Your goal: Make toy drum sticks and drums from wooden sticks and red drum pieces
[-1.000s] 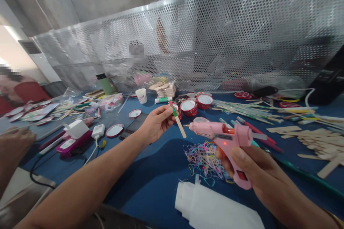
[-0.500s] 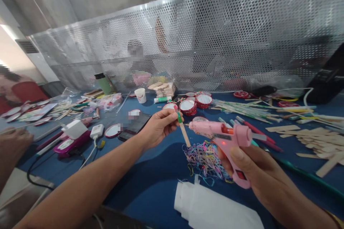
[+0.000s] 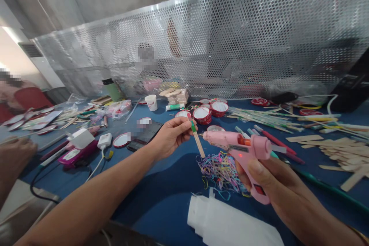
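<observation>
Glue gun meets stick over my desk (image 3: 161, 196).
My left hand (image 3: 170, 136) pinches a wooden stick (image 3: 197, 143); my right hand (image 3: 269, 178) grips the pink glue gun (image 3: 240, 150).

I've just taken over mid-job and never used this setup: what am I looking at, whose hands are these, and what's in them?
There is no machine: these are a person's two bare hands, seen from a camera worn on their head, looking forward and down. The left hand pinches a craft stick marked green and red. The right hand grips a pink glue gun, its nozzle pointing at the stick. On the blue table lie coloured rubber bands, white paper, red-rimmed lids and loose wooden sticks. The hand at far left is someone else's.
</observation>
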Tool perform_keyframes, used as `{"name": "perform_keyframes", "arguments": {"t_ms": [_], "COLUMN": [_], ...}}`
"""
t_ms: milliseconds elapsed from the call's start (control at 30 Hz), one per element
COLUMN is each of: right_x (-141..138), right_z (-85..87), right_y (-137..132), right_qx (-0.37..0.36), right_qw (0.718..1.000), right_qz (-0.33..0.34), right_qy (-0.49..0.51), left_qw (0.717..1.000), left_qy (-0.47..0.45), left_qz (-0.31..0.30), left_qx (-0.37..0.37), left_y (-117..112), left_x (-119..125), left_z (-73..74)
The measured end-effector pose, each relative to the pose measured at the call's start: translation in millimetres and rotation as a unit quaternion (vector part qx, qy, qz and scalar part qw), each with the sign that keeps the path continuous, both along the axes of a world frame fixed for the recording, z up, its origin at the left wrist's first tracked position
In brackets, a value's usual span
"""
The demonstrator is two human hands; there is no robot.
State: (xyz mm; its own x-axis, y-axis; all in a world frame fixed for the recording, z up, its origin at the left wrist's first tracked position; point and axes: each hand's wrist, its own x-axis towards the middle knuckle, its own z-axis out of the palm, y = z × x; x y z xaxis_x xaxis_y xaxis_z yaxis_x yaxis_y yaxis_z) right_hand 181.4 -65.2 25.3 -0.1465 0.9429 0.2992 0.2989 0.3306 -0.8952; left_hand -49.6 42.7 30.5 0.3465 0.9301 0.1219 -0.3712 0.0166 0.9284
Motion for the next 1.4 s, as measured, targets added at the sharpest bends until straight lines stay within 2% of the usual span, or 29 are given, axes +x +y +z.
{"name": "perform_keyframes", "arguments": {"t_ms": [700, 1000, 1400], "right_x": [2.4, 8.2, 5.5], "right_z": [-5.1, -13.8, -7.8], "right_y": [-2.3, -2.0, -3.3], "right_qx": [-0.027, -0.041, -0.016], "right_qw": [0.999, 0.998, 0.997], "right_qz": [-0.012, -0.006, -0.002], "right_qy": [-0.027, -0.051, -0.077], "left_qw": [1.0, 1.0, 0.998], "left_qy": [-0.007, -0.018, -0.034], "left_qz": [0.014, 0.014, 0.047], "left_qx": [0.002, 0.015, -0.01], "left_y": [2.9, 6.1, 7.2], "left_x": [-1.1, -4.9, -5.7], "left_z": [1.5, 2.2, 7.6]}}
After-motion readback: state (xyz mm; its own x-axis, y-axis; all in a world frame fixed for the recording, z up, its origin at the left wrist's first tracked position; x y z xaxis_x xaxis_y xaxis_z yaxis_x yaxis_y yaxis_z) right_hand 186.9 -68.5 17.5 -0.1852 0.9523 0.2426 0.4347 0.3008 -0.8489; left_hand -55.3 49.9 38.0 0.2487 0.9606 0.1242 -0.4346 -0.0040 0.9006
